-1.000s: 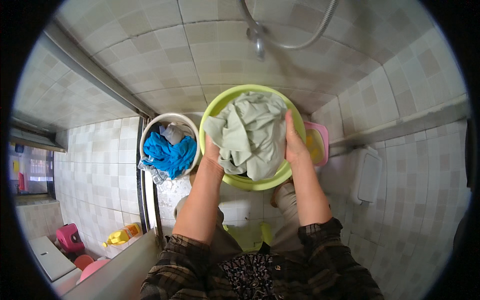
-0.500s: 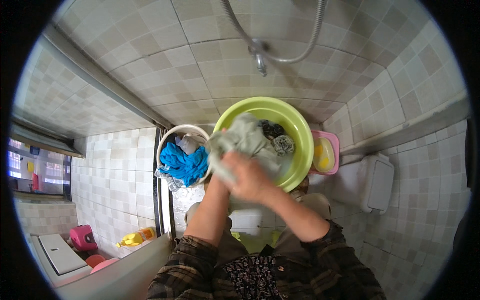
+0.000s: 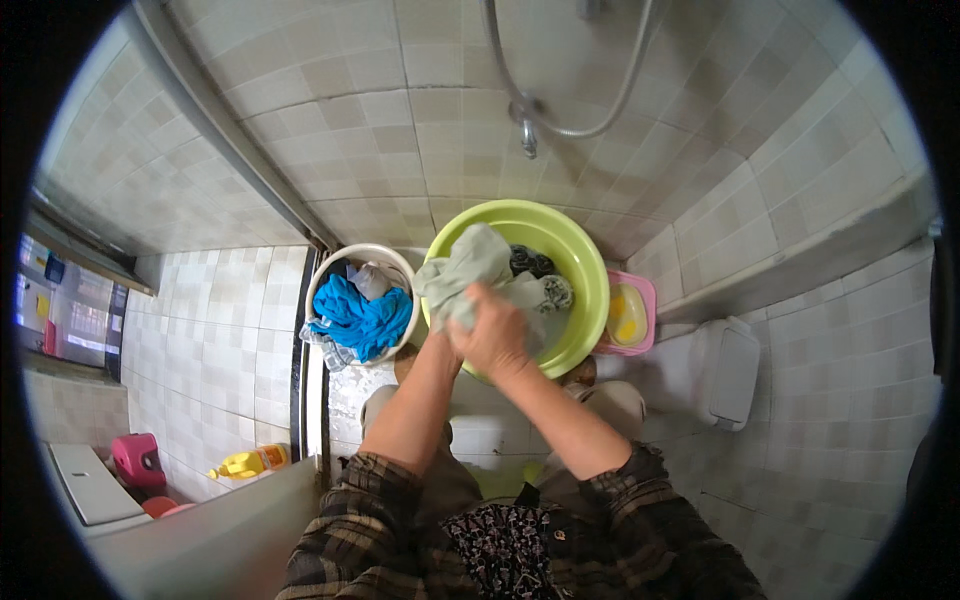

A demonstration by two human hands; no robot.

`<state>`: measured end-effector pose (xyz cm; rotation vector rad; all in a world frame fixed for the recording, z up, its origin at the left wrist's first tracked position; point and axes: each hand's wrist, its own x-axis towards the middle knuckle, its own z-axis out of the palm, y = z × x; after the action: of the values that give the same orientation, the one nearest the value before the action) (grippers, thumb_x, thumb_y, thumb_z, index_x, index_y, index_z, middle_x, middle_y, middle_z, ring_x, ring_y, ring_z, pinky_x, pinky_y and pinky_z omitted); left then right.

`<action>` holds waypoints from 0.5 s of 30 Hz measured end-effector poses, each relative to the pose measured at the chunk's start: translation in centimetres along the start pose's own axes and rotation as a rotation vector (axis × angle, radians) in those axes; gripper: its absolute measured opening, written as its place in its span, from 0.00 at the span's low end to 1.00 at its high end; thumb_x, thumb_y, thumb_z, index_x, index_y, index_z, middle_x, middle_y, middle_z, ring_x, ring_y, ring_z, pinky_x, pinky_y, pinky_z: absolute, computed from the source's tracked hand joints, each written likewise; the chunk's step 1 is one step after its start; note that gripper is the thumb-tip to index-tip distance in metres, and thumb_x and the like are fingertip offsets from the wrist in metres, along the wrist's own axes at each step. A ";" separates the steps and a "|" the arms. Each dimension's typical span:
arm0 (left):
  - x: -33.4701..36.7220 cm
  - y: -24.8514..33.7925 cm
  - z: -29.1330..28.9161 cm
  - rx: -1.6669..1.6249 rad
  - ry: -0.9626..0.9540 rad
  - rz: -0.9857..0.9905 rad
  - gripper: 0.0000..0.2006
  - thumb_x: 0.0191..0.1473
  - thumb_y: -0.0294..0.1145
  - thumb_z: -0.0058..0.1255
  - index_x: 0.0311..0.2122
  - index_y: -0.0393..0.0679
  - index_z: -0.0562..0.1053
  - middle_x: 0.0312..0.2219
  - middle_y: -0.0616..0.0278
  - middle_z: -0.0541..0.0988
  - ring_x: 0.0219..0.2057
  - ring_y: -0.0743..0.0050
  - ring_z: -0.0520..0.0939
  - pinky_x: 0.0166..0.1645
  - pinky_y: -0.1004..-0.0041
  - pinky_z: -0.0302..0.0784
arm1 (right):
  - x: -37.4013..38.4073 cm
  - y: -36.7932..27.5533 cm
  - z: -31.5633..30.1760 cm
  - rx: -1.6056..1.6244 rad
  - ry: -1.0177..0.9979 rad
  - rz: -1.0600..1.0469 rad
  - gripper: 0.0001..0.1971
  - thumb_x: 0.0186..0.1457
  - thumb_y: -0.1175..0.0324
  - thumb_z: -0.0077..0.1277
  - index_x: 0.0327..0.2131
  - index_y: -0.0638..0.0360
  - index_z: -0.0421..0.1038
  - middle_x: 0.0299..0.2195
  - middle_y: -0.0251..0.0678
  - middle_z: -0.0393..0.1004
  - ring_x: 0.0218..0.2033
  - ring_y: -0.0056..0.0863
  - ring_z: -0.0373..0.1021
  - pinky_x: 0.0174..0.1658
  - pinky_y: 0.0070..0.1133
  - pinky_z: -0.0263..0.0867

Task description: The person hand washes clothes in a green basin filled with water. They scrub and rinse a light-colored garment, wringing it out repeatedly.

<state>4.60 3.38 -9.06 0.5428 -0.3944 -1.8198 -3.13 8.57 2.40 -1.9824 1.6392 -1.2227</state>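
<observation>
A wet pale grey-green garment (image 3: 478,258) is bunched over the left side of a lime-green basin (image 3: 590,345). My right hand (image 3: 497,332) is closed on its near part, fingers curled into the fabric. Close against it, my left hand (image 3: 450,342) grips the same cloth from the left, its fingers mostly hidden by the fabric and my right hand. Inside the basin, beside the garment, lie a dark patterned cloth (image 3: 530,262) and a bunched grey-and-black cloth (image 3: 556,293) in cloudy water.
Left of the basin stands a white bucket (image 3: 408,262) heaped with blue clothing (image 3: 360,315). On the right sits a pink tray (image 3: 648,300) holding a yellowish container (image 3: 626,315). A tap with a hose (image 3: 528,140) is on the wall. A yellow bottle (image 3: 250,461) lies farther left.
The view has shifted slightly. Both hands stay on the pale garment, and my right hand has moved a little over it. The cloth's folds have changed shape.
</observation>
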 end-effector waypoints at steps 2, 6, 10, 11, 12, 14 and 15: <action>-0.9 -2.2 -2.0 0.001 -0.064 0.081 0.18 0.56 0.45 0.37 0.45 0.46 0.69 0.42 0.61 0.74 0.41 0.67 0.76 0.46 0.65 0.73 | -0.8 -3.0 -0.1 0.025 -0.090 -0.251 0.14 0.36 0.62 0.52 0.27 0.56 0.63 0.20 0.43 0.68 0.23 0.46 0.69 0.28 0.36 0.65; -5.0 0.9 8.4 -0.109 0.185 -0.342 0.17 0.58 0.44 0.35 0.46 0.46 0.68 0.45 0.61 0.73 0.44 0.66 0.75 0.47 0.63 0.73 | 3.2 2.4 -3.1 -0.282 -0.049 0.151 0.14 0.45 0.58 0.51 0.27 0.58 0.64 0.22 0.43 0.71 0.24 0.45 0.69 0.29 0.34 0.66; -7.3 3.5 8.2 0.006 0.079 -0.183 0.21 0.57 0.45 0.36 0.51 0.44 0.65 0.48 0.61 0.71 0.48 0.67 0.72 0.52 0.65 0.68 | 5.2 1.2 -5.9 -0.302 -0.046 0.260 0.24 0.50 0.55 0.45 0.44 0.66 0.64 0.39 0.55 0.68 0.41 0.50 0.66 0.44 0.35 0.63; -7.9 3.5 7.8 0.034 0.071 -0.151 0.22 0.57 0.46 0.35 0.51 0.44 0.65 0.48 0.61 0.71 0.48 0.67 0.73 0.52 0.64 0.68 | 5.8 0.9 -6.9 -0.216 -0.086 0.432 0.26 0.52 0.54 0.42 0.45 0.68 0.63 0.42 0.54 0.67 0.42 0.48 0.67 0.45 0.34 0.63; -9.1 4.0 9.0 0.094 0.075 -0.216 0.24 0.57 0.48 0.35 0.55 0.46 0.60 0.51 0.60 0.67 0.52 0.63 0.68 0.54 0.56 0.65 | 6.0 1.5 -8.4 -0.144 -0.120 0.617 0.27 0.53 0.53 0.40 0.47 0.70 0.62 0.45 0.53 0.66 0.43 0.46 0.67 0.46 0.32 0.62; -11.2 4.9 11.7 0.175 0.071 -0.303 0.28 0.56 0.53 0.35 0.58 0.49 0.55 0.56 0.60 0.60 0.56 0.57 0.62 0.53 0.46 0.61 | 5.7 5.0 -9.9 0.494 0.041 0.633 0.29 0.54 0.52 0.40 0.48 0.72 0.60 0.47 0.51 0.65 0.45 0.42 0.66 0.47 0.30 0.61; -11.8 5.1 12.0 0.141 0.019 -0.306 0.29 0.56 0.55 0.33 0.58 0.50 0.55 0.57 0.60 0.59 0.57 0.55 0.61 0.52 0.44 0.61 | 5.6 4.5 -10.1 0.836 0.110 0.619 0.30 0.54 0.51 0.40 0.49 0.73 0.59 0.47 0.50 0.65 0.46 0.40 0.65 0.48 0.29 0.61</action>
<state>5.12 13.11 5.57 0.7509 -0.4480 -2.0878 -13.71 4.95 7.65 -0.8416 1.2954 -1.4245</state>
